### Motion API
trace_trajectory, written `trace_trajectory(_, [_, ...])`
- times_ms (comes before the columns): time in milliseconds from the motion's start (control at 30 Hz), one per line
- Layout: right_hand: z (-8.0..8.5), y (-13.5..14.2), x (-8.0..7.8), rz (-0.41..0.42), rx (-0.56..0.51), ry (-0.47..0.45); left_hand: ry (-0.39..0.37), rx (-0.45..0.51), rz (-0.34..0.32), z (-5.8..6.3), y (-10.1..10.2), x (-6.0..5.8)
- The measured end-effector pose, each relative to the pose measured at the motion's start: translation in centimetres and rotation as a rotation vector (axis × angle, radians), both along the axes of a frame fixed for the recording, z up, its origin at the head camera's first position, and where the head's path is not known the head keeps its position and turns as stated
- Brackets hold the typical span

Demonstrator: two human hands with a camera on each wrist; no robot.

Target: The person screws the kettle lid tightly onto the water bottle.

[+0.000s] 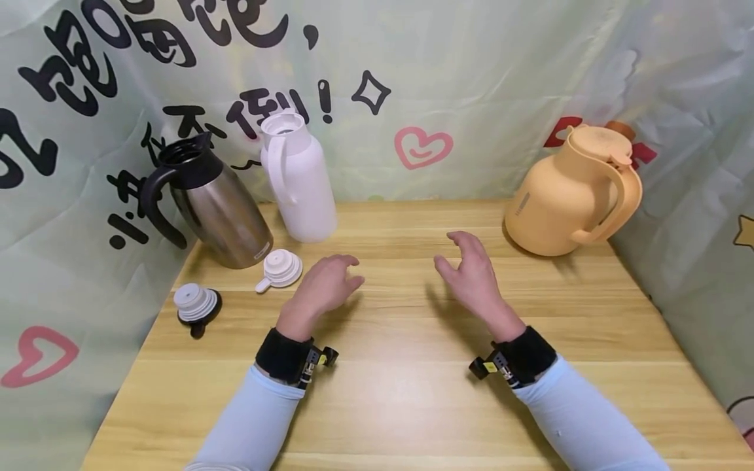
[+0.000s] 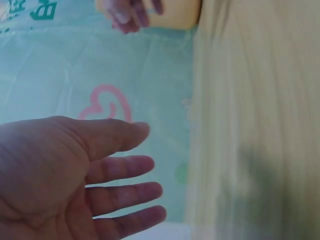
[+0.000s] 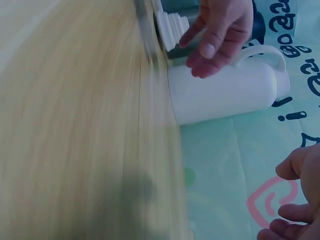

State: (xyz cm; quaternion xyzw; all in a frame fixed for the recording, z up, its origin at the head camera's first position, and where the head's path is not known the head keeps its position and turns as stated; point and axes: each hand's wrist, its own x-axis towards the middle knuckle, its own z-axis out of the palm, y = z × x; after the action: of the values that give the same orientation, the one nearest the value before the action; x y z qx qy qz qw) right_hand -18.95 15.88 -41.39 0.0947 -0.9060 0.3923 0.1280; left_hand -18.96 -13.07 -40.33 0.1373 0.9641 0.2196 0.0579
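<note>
A: Hands first. Holding anything?

B: Nothing. Left hand [image 1: 326,286] hangs over the pale wood-grain table [image 1: 389,392], its fingers [image 2: 125,196] nearly straight and spread. Right hand [image 1: 471,275] also empty: thumb and forefinger wide apart, fingers loosely bent.

A: Nearest things?

B: Small white stepped stopper with a tab [image 1: 281,267], just beside the left hand, steps upward. Behind it, a tall white jug with a loop handle [image 1: 309,190], upright, mouth apparently uncovered. Left of that, a brushed-steel jug with black collar and handle [image 1: 230,212]; front left, a white stepped stopper on a black rim [image 1: 194,301].

A: Right side?

B: Round orange-yellow jug [image 1: 556,203], lid on, upright near the back right, beyond the right hand and apart from it.

A: How to work it well?

B: My judgement: a free-handed reach, so come in slowly, fingers wide. Pinch a stopper by its rim or tab, off the steps. It would need turning over to sit in a mouth; colour suggests which goes where. Steady a jug's body with the other hand; the tall ones could tip if knocked high.
</note>
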Motion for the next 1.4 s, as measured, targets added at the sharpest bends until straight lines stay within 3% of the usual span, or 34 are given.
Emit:
trace_trajectory(100, [-0.3,-0.4,0.2,0.014,-0.040,-0.039,0.025,0.055,0.055,0.7,-0.8,-0.4])
trace_trajectory(233, [-0.4,-0.6,0.3,0.010,-0.089,-0.074,0.082,0.163,0.190,1.9,-2.1,-1.2])
trace_trajectory(400, [-0.6,-0.7,0.4,0.007,-0.136,-0.103,0.299,0.320,0.352,4.2,-3.6,-2.6])
trace_trajectory(533, [-1.0,-0.7,0.3,0.016,-0.169,-0.135,0.470,0.390,0.503,6.0,-4.4,-4.0])
trace_trajectory(633, [-1.1,-0.7,0.3,0.020,-0.182,-0.158,0.516,0.457,0.642,7.0,-4.8,-5.3])
trace_trajectory(700, [-1.2,-0.7,0.3,0.022,-0.182,-0.168,0.511,0.525,0.697,7.5,-5.0,-6.2])
trace_trajectory(800, [-1.1,-0.6,0.3,0.017,-0.183,-0.179,0.446,0.616,0.713,8.0,-5.2,-7.3])
trace_trajectory(967, [-1.0,-0.5,0.3,0.022,-0.188,-0.185,0.310,0.735,0.676,8.0,-5.4,-8.4])
trace_trajectory(1233, [-1.3,-0.2,0.1,0.025,-0.184,-0.186,0.247,0.959,0.552,7.8,-5.1,-9.3])
trace_trajectory(1400, [-1.4,0.0,0.1,0.025,-0.166,-0.201,0.249,1.009,0.517,7.7,-4.1,-9.0])
